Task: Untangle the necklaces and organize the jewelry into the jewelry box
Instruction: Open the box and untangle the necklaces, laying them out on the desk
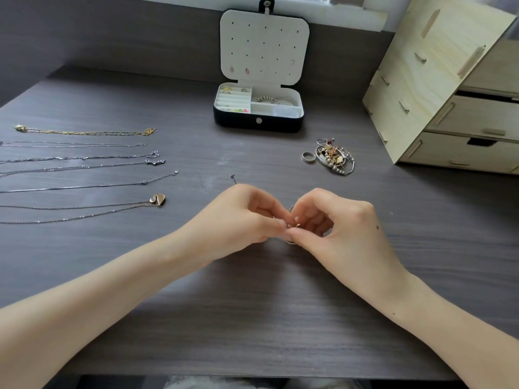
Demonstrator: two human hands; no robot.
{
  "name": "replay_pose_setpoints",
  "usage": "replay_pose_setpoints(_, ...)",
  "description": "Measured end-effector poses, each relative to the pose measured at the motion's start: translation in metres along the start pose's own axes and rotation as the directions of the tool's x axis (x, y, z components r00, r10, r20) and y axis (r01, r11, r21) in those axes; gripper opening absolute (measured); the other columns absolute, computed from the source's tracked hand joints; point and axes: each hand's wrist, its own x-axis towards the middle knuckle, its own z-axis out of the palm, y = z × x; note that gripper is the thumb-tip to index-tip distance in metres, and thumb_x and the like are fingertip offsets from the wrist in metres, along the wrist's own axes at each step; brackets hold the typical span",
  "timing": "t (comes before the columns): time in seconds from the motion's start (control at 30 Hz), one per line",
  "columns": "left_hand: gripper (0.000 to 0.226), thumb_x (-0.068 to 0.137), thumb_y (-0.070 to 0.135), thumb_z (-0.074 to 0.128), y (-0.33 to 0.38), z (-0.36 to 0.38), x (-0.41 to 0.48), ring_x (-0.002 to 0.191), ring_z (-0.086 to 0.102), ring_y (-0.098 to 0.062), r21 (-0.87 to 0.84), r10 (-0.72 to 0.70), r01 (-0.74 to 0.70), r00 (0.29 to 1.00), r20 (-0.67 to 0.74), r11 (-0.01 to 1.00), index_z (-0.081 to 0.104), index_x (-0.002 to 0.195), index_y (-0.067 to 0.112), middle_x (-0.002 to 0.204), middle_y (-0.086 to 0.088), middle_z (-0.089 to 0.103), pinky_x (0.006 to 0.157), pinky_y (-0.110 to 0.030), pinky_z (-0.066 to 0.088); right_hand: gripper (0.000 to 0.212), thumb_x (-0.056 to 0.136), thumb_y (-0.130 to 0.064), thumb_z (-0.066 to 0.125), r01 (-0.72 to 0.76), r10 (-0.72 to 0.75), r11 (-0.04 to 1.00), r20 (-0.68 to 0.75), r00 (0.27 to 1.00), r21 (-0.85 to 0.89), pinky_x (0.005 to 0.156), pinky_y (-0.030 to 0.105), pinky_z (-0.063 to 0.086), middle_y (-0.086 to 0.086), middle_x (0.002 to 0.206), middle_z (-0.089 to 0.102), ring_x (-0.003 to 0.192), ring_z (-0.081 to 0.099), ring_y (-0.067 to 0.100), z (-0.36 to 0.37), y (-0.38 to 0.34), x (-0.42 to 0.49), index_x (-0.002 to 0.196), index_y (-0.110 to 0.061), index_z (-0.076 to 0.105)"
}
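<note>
necklace [293, 226], pinched between left fingers [273, 216], right fingers [304, 210]

You're sitting at a desk [252, 318] in a home, most likely a bedroom or study corner. The dark wood-grain top runs back to a matching low back panel, with a pale ledge [337, 12] above it along the far edge. At the far right corner stands a plywood drawer unit [438, 88] with slotted joints and cut-out pulls, the kind you keep for small household things. Near the middle of the far edge a small jewelry box [258, 119] stands open, its lid leaning on the back panel. Necklaces [84, 133] lie in rows along the left edge, and a pile of trinkets [334, 158] sits near the drawers. These are personal belongings on a private desk.
</note>
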Motion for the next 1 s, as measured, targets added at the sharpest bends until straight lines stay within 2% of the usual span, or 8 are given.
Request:
replay_pose_setpoints(0.1, 0.013, 0.064, 0.024, 0.058, -0.001, -0.001, 0.000, 0.048, 0.044, -0.004, 0.072, 0.025, -0.024, 1.000, -0.014, 0.997, 0.070, 0.067, 0.023, 0.055, 0.006, 0.059, 0.047, -0.013, 0.032, 0.021, 0.063, -0.013, 0.085, -0.074, 0.072, 0.995, 0.028, 0.997, 0.067, 0.056, 0.009, 0.043, -0.009, 0.061, 0.063, 0.060, 0.059, 0.006, -0.003, -0.002, 0.001, 0.071, -0.017, 0.065)
replay_pose_setpoints(0.2, 0.009, 0.068, 0.022, 0.061, 0.000, -0.002, -0.001, 0.047, 0.041, -0.008, 0.139, 0.039, -0.039, 0.999, 0.005, 0.989, 0.070, 0.068, 0.022, 0.049, 0.008, 0.052, 0.047, -0.017, 0.032, 0.021, 0.062, -0.011, 0.085, -0.179, 0.152, 0.962, 0.138, 0.979, 0.205, 0.057, 0.019, 0.050, -0.004, 0.063, 0.066, 0.056, 0.059, 0.006, -0.010, -0.004, 0.003, 0.069, -0.018, 0.066)
replay_pose_setpoints(0.27, 0.010, 0.080, 0.014, 0.066, -0.001, -0.003, -0.001, 0.048, 0.041, -0.010, 0.170, 0.050, -0.051, 0.999, 0.009, 0.984, 0.069, 0.072, 0.019, 0.048, 0.009, 0.051, 0.049, -0.019, 0.032, 0.020, 0.062, -0.007, 0.084, -0.229, 0.168, 0.932, 0.225, 0.960, 0.279, 0.056, 0.026, 0.053, 0.002, 0.067, 0.068, 0.059, 0.064, 0.017, -0.015, -0.004, 0.004, 0.071, -0.016, 0.068)
replay_pose_setpoints(0.37, 0.012, 0.085, 0.009, 0.062, -0.003, -0.003, -0.001, 0.043, 0.041, -0.005, 0.203, 0.075, -0.076, 0.997, 0.015, 0.976, 0.067, 0.076, 0.016, 0.046, 0.011, 0.052, 0.046, -0.014, 0.031, 0.020, 0.063, -0.002, 0.082, -0.302, 0.199, 0.890, 0.306, 0.931, 0.341, 0.051, 0.024, 0.052, 0.006, 0.067, 0.069, 0.057, 0.062, 0.015, -0.019, -0.005, 0.007, 0.074, -0.012, 0.069)
replay_pose_setpoints(0.53, 0.010, 0.087, 0.012, 0.062, -0.006, -0.002, -0.001, 0.046, 0.041, -0.008, 0.196, 0.117, -0.119, 0.993, 0.022, 0.973, 0.064, 0.078, 0.016, 0.052, 0.009, 0.053, 0.048, -0.018, 0.033, 0.022, 0.064, 0.002, 0.081, -0.393, 0.250, 0.854, 0.393, 0.885, 0.341, 0.046, 0.021, 0.048, 0.007, 0.063, 0.065, 0.053, 0.058, 0.015, -0.022, -0.007, 0.009, 0.078, -0.006, 0.066)
replay_pose_setpoints(0.7, 0.012, 0.078, 0.030, 0.055, -0.011, -0.001, -0.001, 0.050, 0.036, -0.010, 0.220, 0.192, -0.199, 0.980, 0.056, 0.955, 0.062, 0.078, 0.021, 0.053, 0.009, 0.049, 0.050, -0.020, 0.030, 0.014, 0.066, 0.001, 0.080, -0.442, 0.287, 0.834, 0.422, 0.860, 0.332, 0.045, 0.019, 0.047, 0.013, 0.064, 0.067, 0.048, 0.056, 0.010, -0.023, -0.008, 0.010, 0.073, -0.001, 0.068)
replay_pose_setpoints(0.87, 0.014, 0.080, 0.029, 0.052, -0.014, 0.000, -0.003, 0.055, 0.037, -0.012, 0.231, 0.242, -0.256, 0.966, 0.088, 0.939, 0.061, 0.083, 0.019, 0.061, -0.004, 0.055, 0.053, -0.022, 0.030, 0.013, 0.065, -0.001, 0.081, -0.493, 0.328, 0.810, 0.452, 0.829, 0.317, 0.046, 0.021, 0.048, 0.010, 0.056, 0.065, 0.045, 0.055, 0.011, -0.023, -0.007, 0.010, 0.067, 0.002, 0.068)
replay_pose_setpoints(1.0, 0.010, 0.084, 0.026, 0.052, -0.015, -0.001, -0.004, 0.057, 0.037, -0.011, 0.203, 0.292, -0.308, 0.951, 0.105, 0.930, 0.059, 0.085, 0.019, 0.061, 0.000, 0.051, 0.053, -0.018, 0.031, 0.019, 0.054, -0.007, 0.080, -0.587, 0.375, 0.706, 0.494, 0.784, 0.396, 0.045, 0.020, 0.048, 0.011, 0.056, 0.065, 0.046, 0.057, 0.014, -0.026, -0.002, 0.013, 0.063, 0.000, 0.065)
